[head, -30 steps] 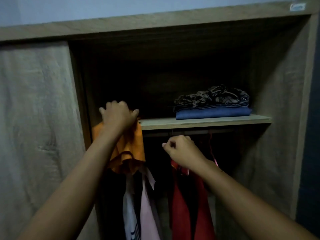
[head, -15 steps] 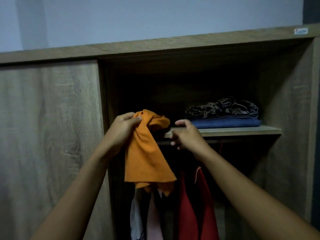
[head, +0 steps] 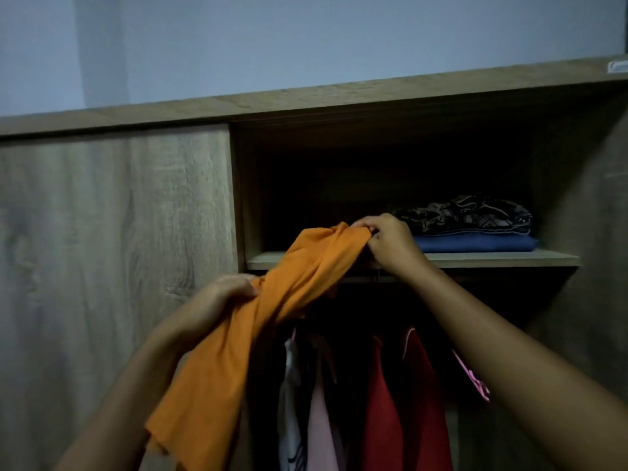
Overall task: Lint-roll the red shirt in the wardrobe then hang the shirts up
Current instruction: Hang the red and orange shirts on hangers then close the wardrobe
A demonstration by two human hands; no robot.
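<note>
An orange shirt (head: pixel 238 351) is stretched between both hands in front of the open wardrobe. My right hand (head: pixel 390 243) pinches its upper end at shelf height. My left hand (head: pixel 221 300) grips it lower down and to the left, and the rest of the cloth drapes down over my left forearm. The red shirt (head: pixel 404 402) hangs below the rail inside the wardrobe, under my right forearm. No lint roller is in view.
The wooden shelf (head: pixel 492 258) carries a folded blue garment (head: pixel 475 243) with a dark patterned one (head: pixel 465 215) on top. A pink and a white garment (head: pixel 316 413) hang left of the red shirt. A pink hanger (head: pixel 475 382) shows at right. The closed sliding door (head: pixel 112 249) fills the left.
The orange shirt has come off the rail area and out of the wardrobe. My right hand left the red shirt's hanger, went to the shelf edge, then took hold of the orange shirt's top.
</note>
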